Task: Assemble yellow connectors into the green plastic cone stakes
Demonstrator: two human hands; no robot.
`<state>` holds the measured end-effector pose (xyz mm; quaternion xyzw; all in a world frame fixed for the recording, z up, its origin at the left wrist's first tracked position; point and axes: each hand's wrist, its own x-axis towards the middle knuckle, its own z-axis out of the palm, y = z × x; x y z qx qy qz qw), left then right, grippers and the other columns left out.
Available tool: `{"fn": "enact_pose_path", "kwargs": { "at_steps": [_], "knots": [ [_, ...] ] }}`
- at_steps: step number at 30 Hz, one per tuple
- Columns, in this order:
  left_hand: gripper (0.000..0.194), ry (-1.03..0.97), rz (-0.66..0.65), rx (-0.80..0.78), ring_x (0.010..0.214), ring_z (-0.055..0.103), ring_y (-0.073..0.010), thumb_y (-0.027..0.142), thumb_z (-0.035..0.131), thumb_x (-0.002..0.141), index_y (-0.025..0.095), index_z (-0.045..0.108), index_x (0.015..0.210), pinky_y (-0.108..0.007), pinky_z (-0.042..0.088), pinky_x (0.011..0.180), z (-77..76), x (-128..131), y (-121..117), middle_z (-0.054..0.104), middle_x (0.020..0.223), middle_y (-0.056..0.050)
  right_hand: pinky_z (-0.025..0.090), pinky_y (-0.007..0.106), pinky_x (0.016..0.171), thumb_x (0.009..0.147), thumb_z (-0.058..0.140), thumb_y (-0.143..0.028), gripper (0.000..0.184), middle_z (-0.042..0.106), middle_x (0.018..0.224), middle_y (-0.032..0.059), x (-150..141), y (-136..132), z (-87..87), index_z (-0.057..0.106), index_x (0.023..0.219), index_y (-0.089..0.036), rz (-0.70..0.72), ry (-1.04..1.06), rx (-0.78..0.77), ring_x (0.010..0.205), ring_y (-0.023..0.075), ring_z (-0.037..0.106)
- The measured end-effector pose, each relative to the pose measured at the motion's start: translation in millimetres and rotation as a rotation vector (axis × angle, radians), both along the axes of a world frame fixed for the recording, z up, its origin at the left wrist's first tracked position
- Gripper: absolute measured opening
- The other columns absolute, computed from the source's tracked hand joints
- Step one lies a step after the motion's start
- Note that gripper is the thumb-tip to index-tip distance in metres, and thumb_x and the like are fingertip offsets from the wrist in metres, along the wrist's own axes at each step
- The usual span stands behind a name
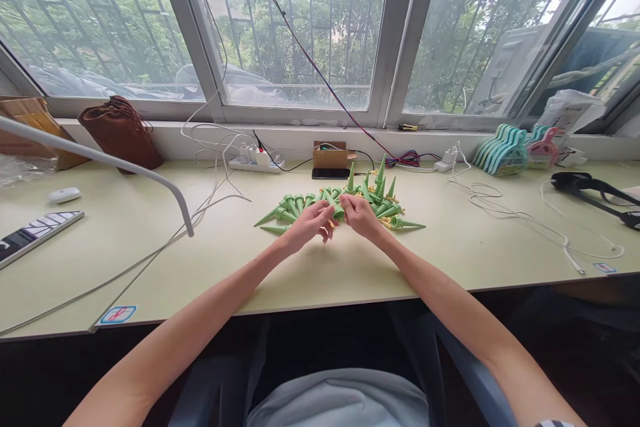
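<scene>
My left hand (pixel 309 224) is closed around a green cone-shaped spike (pixel 339 213), its wide open end turned towards me. Right beside it, my right hand (pixel 360 215) has its fingers pinched together at the spike's edge; whatever is between them is too small or hidden to make out. To the left, a row of similar green spikes (pixel 289 203) lies on the desk. More green spikes (pixel 380 188) are heaped to the right, several pointing up, with small yellow parts (pixel 386 221) among them.
Behind the spikes are a black phone (pixel 331 174) and a small cardboard box (pixel 330 156). A power strip (pixel 257 163) and white cables (pixel 520 215) lie on the desk (pixel 200 280). A grey curved bar (pixel 100 153) crosses the left side. Sunglasses (pixel 590 190) lie far right.
</scene>
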<state>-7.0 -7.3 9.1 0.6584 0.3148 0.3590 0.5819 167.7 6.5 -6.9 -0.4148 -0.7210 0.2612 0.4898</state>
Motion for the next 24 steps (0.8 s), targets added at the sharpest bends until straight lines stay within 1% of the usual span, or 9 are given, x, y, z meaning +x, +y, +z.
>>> {"fn": "enact_pose_path", "kwargs": {
  "at_steps": [5,8,10,13,15,17,20,24],
  "knots": [
    [0.044,0.105,0.082,0.191,0.053,0.06,-0.0123,0.06,0.062,0.084,0.02,0.042,0.085,-0.022,0.045,0.044,-5.7,1.1,2.0,0.058,0.074,0.0,0.03,0.028,0.05,0.094,0.036,-0.066,0.054,0.039,0.049,-0.0023,0.3,0.5,0.4,0.034,0.062,-0.023,-0.011,-0.018,-0.02,0.049,0.0134,0.037],
    [0.037,0.171,0.133,0.281,0.053,0.059,-0.0131,0.055,0.061,0.086,0.021,0.046,0.088,-0.024,0.044,0.044,-11.2,1.2,3.8,0.059,0.079,-0.001,0.031,0.028,0.051,0.095,0.037,-0.062,0.052,0.039,0.048,-0.0023,0.9,0.5,0.8,0.035,0.061,-0.022,-0.017,-0.043,-0.029,0.049,0.0132,0.037],
    [0.031,0.233,0.165,0.357,0.053,0.058,-0.0127,0.05,0.059,0.088,0.022,0.049,0.094,-0.025,0.044,0.046,-14.1,0.3,5.0,0.061,0.084,-0.001,0.031,0.028,0.051,0.096,0.037,-0.059,0.051,0.039,0.048,-0.0023,1.3,0.8,0.7,0.036,0.06,-0.022,-0.016,-0.058,-0.036,0.048,0.0131,0.037],
    [0.023,0.344,0.221,0.55,0.054,0.057,-0.0122,0.042,0.055,0.093,0.022,0.053,0.103,-0.026,0.044,0.054,-17.4,-2.2,7.2,0.062,0.087,-0.002,0.031,0.028,0.051,0.096,0.037,-0.057,0.051,0.039,0.048,-0.0022,1.6,2.0,-0.1,0.036,0.059,-0.022,-0.005,-0.059,-0.046,0.048,0.0127,0.037],
    [0.019,0.406,0.264,0.705,0.059,0.056,-0.0135,0.036,0.052,0.095,0.021,0.056,0.106,-0.027,0.044,0.06,-19.1,-3.8,8.9,0.063,0.087,-0.003,0.031,0.028,0.05,0.096,0.037,-0.058,0.052,0.039,0.048,-0.0022,1.3,3.0,-0.8,0.035,0.058,-0.022,0.005,-0.044,-0.053,0.047,0.0126,0.037],
    [0.019,0.452,0.297,0.823,0.063,0.057,-0.0151,0.032,0.051,0.096,0.021,0.058,0.109,-0.028,0.044,0.063,-20.3,-4.9,10.3,0.064,0.087,-0.005,0.031,0.028,0.049,0.095,0.037,-0.06,0.053,0.039,0.048,-0.0022,0.7,3.8,-1.5,0.035,0.059,-0.023,0.005,-0.029,-0.054,0.047,0.0127,0.038],
    [0.022,0.495,0.326,0.887,0.067,0.058,-0.0165,0.031,0.049,0.097,0.021,0.058,0.116,-0.028,0.043,0.065,-21.2,-5.2,11.7,0.065,0.09,-0.006,0.031,0.028,0.049,0.095,0.037,-0.063,0.053,0.039,0.049,-0.0025,-0.9,3.8,-2.2,0.035,0.06,-0.023,-0.021,-0.011,-0.044,0.047,0.0127,0.038],
    [0.022,0.478,0.368,0.87,0.072,0.059,-0.0176,0.032,0.049,0.097,0.022,0.058,0.115,-0.028,0.045,0.066,-20.4,-2.7,11.9,0.064,0.09,-0.005,0.032,0.028,0.05,0.096,0.037,-0.064,0.052,0.039,0.05,-0.0027,-2.7,2.9,-2.2,0.035,0.063,-0.023,-0.045,0.013,-0.023,0.048,0.0129,0.039]
  ]
}}
